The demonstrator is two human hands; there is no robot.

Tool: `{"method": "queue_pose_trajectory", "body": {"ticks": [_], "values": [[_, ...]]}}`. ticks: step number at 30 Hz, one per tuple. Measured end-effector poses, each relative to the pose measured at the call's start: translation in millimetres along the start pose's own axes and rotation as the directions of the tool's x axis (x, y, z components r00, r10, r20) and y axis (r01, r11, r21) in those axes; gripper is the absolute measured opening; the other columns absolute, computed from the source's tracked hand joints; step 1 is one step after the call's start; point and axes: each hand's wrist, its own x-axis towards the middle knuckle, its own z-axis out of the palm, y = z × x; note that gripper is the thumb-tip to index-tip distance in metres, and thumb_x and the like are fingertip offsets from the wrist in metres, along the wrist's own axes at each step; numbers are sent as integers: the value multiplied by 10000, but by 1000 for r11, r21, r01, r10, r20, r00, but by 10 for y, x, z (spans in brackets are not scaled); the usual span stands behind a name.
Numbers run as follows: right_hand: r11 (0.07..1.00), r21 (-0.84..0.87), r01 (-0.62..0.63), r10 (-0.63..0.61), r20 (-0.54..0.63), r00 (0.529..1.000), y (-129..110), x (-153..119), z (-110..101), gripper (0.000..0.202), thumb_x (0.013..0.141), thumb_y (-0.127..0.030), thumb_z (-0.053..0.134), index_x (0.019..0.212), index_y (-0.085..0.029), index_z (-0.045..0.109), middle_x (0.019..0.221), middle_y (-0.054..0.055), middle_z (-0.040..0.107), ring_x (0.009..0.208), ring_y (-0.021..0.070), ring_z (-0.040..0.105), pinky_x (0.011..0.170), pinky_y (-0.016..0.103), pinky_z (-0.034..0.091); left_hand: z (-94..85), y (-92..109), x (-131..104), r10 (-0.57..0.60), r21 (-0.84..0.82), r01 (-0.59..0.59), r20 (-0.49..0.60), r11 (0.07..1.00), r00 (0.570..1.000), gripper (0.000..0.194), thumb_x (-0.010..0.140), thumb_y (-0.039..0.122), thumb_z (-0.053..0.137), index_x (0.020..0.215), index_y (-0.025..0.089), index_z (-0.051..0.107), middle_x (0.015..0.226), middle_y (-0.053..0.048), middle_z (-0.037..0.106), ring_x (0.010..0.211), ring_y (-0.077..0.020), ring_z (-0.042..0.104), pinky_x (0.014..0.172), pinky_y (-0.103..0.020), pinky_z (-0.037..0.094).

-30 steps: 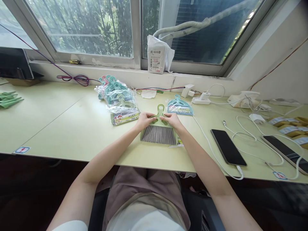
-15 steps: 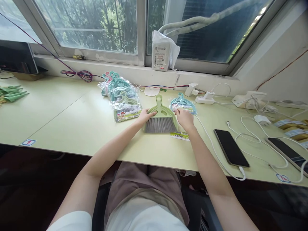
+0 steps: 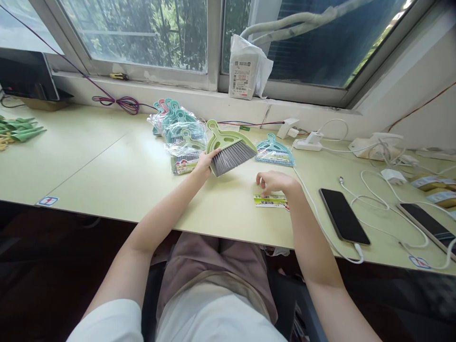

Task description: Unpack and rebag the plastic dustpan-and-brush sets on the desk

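A light green dustpan with a grey-bristled brush (image 3: pixel 233 154) nested in it is tilted up off the table. My left hand (image 3: pixel 205 161) grips it by its left edge, thumb on the front. My right hand (image 3: pixel 273 181) hovers by a green and white printed card strip (image 3: pixel 269 202) that lies on the table. Its fingers are bent and apart, the tips close to the card's upper edge; whether they touch it I cannot tell. Behind it lies a blue dustpan and brush set (image 3: pixel 273 152) in clear wrap.
Several wrapped dustpan sets (image 3: pixel 183 135) are piled left of my left hand. On the right are a black phone (image 3: pixel 344 216) with a white cable, a second phone (image 3: pixel 427 221) and a power strip (image 3: pixel 309 141). A wrapped packet (image 3: pixel 244 71) stands on the sill.
My left hand has raised and tilted the green dustpan and brush, shifting it up and left. My right hand has let go of its right side and come down to the card strip.
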Motion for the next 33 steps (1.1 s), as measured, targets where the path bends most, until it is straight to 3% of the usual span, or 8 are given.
{"method": "queue_pose_trajectory", "body": {"ticks": [5,9,15,19,22,27,30,33], "values": [[1000,-12,-17,17,1,1000,-68,1,10,193,524,-212,844,656,-238,706,785,-1,745,730,198,667,602,267,404,-8,-28,-1,-15,-6,15,34,1000,999,311,632,179,792,901,161,636,835,-39,697,797,-161,657,780,-295,542],[1000,9,2,-2,2,1000,-154,13,33,67,651,-175,757,649,-237,731,719,0,739,703,184,662,612,267,411,-18,-33,2,-11,1,11,52,1000,999,322,620,185,797,897,157,635,841,-42,696,810,-172,666,806,-317,542],[983,156,98,-69,-182,981,-186,168,158,160,704,-243,756,854,-213,712,902,32,729,830,183,663,686,247,463,-13,-44,17,-26,8,26,21,1000,999,326,611,149,790,900,154,640,848,-43,702,802,-178,667,801,-330,550],[994,69,88,-80,-115,990,-118,205,178,376,540,-242,863,878,-193,705,968,53,703,896,214,651,710,262,476,-9,-49,7,-19,27,18,23,999,1000,322,610,173,791,892,161,637,846,-42,700,797,-175,662,784,-318,548],[996,68,60,-58,-41,998,-97,180,160,243,581,-206,835,772,-197,686,893,33,708,829,195,652,669,250,455,-14,-53,2,-21,25,20,42,999,999,336,602,177,791,901,157,640,851,-46,699,789,-171,659,781,-313,544],[992,79,103,-95,-101,990,-118,141,125,193,663,-218,782,770,-199,623,831,1,686,759,158,616,608,237,404,-20,-70,23,-21,35,19,37,999,999,360,597,203,798,913,153,635,841,-51,697,804,-185,664,797,-329,537],[949,262,174,-158,-81,984,-170,118,104,151,732,-220,722,831,-188,614,810,-4,672,679,123,599,593,230,423,-13,-82,20,-8,27,7,33,1000,999,360,596,203,802,910,150,634,830,-49,699,807,-189,667,794,-325,540],[778,583,236,-241,-70,968,-252,92,84,274,757,-271,709,1000,-184,617,821,3,679,570,100,583,533,231,464,6,-85,-18,6,18,-6,13,1000,1000,321,600,193,798,872,146,634,802,-43,700,790,-185,670,782,-314,552]]}}
